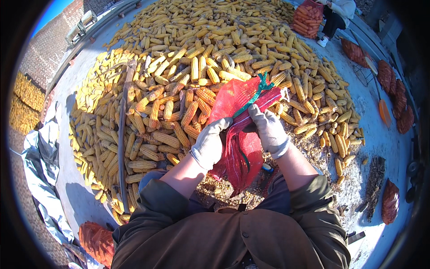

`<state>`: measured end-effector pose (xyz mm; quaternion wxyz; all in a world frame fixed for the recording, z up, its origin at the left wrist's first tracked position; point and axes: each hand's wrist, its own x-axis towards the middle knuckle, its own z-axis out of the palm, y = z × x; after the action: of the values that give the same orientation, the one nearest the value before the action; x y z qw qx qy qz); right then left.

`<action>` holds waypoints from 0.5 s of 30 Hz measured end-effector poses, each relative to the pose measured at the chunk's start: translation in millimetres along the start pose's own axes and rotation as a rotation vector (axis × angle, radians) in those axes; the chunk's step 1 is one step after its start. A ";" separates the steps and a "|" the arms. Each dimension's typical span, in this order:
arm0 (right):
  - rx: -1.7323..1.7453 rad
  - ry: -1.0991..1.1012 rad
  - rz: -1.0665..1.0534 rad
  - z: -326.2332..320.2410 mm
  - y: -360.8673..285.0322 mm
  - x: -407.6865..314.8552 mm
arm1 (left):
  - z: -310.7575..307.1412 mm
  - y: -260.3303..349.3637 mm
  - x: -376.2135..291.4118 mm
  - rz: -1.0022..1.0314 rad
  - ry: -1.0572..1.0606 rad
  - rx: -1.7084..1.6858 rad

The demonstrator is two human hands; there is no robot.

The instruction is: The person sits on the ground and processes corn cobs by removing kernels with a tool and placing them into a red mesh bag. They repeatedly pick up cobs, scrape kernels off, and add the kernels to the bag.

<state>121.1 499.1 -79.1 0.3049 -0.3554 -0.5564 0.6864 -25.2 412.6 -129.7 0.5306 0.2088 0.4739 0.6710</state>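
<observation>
Both hands wear pale knit work gloves. My left hand [211,143] grips the side of a red mesh sack [247,154] in front of my body. Opposite it, my right hand [269,131] pinches the sack's gathered upper part, its fingers curled over the folds. A green drawstring band [255,95] runs along the sack's edge and ends in a loose tuft. The mesh hangs limp and wrinkled between my knees, and its opening cannot be made out clearly. Dried corn cobs [201,101] lie in a wide heap just beyond the sack.
A wooden pole [123,134] lies across the cobs at left. Filled red mesh sacks stand or lie around, including one [97,242] at lower left and one [390,201] at right. A person [337,15] sits beside a full sack [307,20]. Loose kernels [218,191] cover the ground below.
</observation>
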 end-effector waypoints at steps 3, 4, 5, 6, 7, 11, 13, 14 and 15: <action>-0.011 0.043 0.068 2.7 -11.5 -4.9 | 1.6 5.3 -0.3 -0.039 -0.102 -0.207; 0.230 0.042 0.032 0.2 1.2 4.4 | 6.5 12.7 -1.2 -0.103 -0.165 -0.295; 0.257 0.066 0.040 -3.6 2.2 4.6 | 3.9 9.8 2.2 -0.099 -0.152 -0.299; 0.284 0.079 0.051 -1.8 -2.7 3.4 | -2.9 7.8 5.1 -0.088 -0.130 -0.302; 0.311 0.091 0.061 -0.7 -5.5 2.8 | -8.7 7.1 7.3 -0.077 -0.108 -0.305; 0.276 0.102 0.109 4.3 -2.1 2.3 | 3.2 14.5 4.3 -0.022 -0.196 0.063; 0.252 0.080 0.154 -0.1 -0.4 4.1 | 12.2 21.0 -5.3 -0.036 -0.170 0.101; 0.341 0.075 0.153 0.8 4.5 6.1 | 7.7 13.6 -2.9 -0.053 -0.154 0.080; 0.429 0.071 0.148 0.1 9.6 9.2 | 6.2 10.3 -1.6 -0.069 -0.141 0.057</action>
<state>115.6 504.6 -89.9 0.3415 -0.3462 -0.3592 0.7966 -25.0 413.9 -117.6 0.5791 0.2542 0.4614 0.6222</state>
